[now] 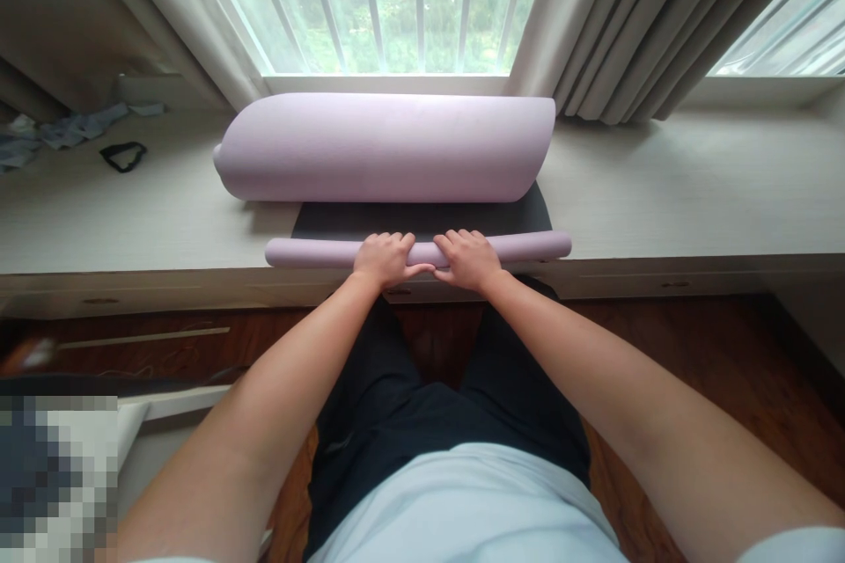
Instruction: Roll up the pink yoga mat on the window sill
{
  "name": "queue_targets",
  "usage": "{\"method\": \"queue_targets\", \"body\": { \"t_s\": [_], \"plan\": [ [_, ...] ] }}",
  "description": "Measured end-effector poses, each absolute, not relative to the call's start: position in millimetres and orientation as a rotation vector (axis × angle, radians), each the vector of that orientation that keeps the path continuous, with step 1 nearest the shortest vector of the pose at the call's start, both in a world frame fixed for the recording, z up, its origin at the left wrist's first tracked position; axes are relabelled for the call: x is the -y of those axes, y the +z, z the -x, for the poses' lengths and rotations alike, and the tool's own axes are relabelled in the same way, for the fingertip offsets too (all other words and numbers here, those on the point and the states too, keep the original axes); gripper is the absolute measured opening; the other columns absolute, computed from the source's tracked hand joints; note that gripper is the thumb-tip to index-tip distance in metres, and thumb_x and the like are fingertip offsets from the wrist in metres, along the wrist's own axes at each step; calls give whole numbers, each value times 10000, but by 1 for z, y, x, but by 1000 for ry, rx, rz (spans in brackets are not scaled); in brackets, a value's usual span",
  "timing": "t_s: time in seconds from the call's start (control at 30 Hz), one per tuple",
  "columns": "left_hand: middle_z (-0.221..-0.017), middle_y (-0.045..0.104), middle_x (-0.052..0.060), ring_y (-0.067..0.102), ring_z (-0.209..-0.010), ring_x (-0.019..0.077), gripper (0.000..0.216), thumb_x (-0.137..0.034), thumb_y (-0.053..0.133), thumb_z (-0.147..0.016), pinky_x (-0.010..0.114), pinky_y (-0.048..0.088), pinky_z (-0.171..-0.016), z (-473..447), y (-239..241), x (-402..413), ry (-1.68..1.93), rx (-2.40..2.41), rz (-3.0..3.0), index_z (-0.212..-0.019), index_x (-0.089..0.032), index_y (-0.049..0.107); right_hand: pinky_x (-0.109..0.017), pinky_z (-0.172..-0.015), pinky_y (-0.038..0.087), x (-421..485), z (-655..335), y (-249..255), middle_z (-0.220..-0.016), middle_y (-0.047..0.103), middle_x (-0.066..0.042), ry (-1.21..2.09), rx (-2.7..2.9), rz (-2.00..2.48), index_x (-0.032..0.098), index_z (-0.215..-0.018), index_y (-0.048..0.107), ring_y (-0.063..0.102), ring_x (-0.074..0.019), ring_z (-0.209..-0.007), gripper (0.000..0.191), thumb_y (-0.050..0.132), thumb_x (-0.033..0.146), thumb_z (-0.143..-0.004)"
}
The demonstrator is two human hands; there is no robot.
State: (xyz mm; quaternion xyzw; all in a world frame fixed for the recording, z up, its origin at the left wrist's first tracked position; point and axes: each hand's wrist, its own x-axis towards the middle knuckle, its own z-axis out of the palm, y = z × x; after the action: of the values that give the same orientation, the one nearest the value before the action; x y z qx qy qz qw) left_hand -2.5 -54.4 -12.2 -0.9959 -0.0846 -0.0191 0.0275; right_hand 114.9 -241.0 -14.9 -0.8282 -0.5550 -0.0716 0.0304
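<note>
A pale purple exercise mat [396,145] lies on the window-side ledge, its far part curled over into a wide, loose curve. Its dark grey side [422,218] faces up between that curve and a narrow roll [310,252] at the ledge's front edge. My left hand [388,259] is wrapped over the narrow roll just left of its middle. Right beside it, my right hand [468,259] grips the same roll, and the two thumbs nearly meet on the near side. The undersides of both hands' grips are hidden.
On the ledge [687,185], a black strap loop [123,157] and crumpled grey cloth strips [79,125] lie at the left. Grey curtains [613,26] flank a barred window [396,0] behind the mat. White furniture [178,403] stands at lower left on the wooden floor.
</note>
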Motion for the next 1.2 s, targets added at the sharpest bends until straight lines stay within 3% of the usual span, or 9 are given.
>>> {"method": "queue_targets", "body": {
  "t_s": [0.13,0.3,0.73,1.0,1.2],
  "plan": [
    [-1033,762,168,722,-970,351,708,-730,266,-1023,404,437,-786,-4,-9,53,-16,331,3086,-1121,-190,711,-377,-826,343,240,-119,-13,-1150,677,-115,-221,1768,2535,193,-1244,596,603,-291,-1020,488,667,529,-896],
    [-1000,783,135,739,-958,326,681,-656,225,-1057,372,442,-757,-12,-3,53,52,403,3119,-1051,-219,748,-369,-819,361,237,-123,-13,-1140,681,-117,-201,1780,2552,187,-1246,591,619,-291,-1010,502,688,525,-888],
    [-1063,786,141,727,-993,362,808,-748,163,-999,402,478,-793,-26,7,45,232,515,3181,-1039,-266,810,-358,-797,423,229,-136,-9,-1140,708,-107,-86,1823,2558,190,-1222,601,673,-287,-1004,496,730,524,-878],
    [-1168,774,142,707,-1072,367,837,-763,134,-986,417,482,-842,-37,9,35,375,529,3193,-1223,-301,790,-331,-742,434,221,-148,0,-1160,726,-102,57,1832,2573,207,-1219,609,697,-286,-977,545,734,591,-853],
    [-1144,778,146,707,-1054,373,833,-758,154,-986,420,487,-843,-37,9,36,361,534,3206,-1196,-283,806,-332,-742,441,221,-147,-1,-1170,724,-108,62,1825,2579,207,-1226,607,698,-290,-982,543,737,580,-853]
  ]
}}
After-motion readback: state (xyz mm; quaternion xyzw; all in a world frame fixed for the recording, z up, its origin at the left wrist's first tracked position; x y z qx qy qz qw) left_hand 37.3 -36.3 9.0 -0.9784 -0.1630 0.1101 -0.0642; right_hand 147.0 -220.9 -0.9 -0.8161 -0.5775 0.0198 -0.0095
